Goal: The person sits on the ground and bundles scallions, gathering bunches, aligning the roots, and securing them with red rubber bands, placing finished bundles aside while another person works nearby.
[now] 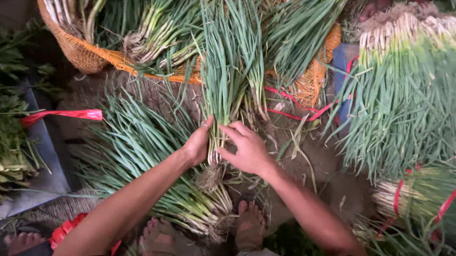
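I see my left hand [197,144] clenched around a bunch of spring onions [231,75] just above the roots, holding it upright over the ground. My right hand [247,147] grips the same stalks from the other side. More bunches lie below, near an orange net sack [92,57] and a red strap [62,115].

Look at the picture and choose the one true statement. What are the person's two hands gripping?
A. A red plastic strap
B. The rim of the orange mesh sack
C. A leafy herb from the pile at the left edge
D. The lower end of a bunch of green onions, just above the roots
D: the left hand and right hand close around the bunch of green onions just above its roots.
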Motion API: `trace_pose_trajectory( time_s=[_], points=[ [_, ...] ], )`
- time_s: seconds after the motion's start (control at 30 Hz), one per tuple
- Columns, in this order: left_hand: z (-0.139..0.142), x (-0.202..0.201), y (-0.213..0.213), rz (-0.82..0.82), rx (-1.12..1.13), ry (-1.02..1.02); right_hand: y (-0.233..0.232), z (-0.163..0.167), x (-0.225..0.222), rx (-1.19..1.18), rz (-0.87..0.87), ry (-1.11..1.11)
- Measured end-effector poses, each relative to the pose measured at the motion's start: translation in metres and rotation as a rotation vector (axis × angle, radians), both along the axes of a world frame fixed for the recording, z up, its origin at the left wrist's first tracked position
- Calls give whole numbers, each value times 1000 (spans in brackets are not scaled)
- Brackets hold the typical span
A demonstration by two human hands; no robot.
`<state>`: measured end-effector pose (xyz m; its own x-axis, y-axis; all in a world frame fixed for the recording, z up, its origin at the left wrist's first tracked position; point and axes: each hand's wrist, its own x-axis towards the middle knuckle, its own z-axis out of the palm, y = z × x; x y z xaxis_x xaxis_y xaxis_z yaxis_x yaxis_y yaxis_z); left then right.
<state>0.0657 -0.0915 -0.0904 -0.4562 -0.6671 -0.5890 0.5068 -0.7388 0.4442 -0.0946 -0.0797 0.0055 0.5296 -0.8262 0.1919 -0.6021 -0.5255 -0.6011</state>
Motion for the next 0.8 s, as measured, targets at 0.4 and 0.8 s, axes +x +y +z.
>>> trace_pose_trajectory(
  time_s=[0.4, 0.8],
  points=[
    [-17, 8, -7, -71, -223, -341, 69, 4, -9, 565, 851, -84],
    [1, 26, -6, -88, -59, 68, 9, -29, -158, 896, 167, -794]
  ],
)
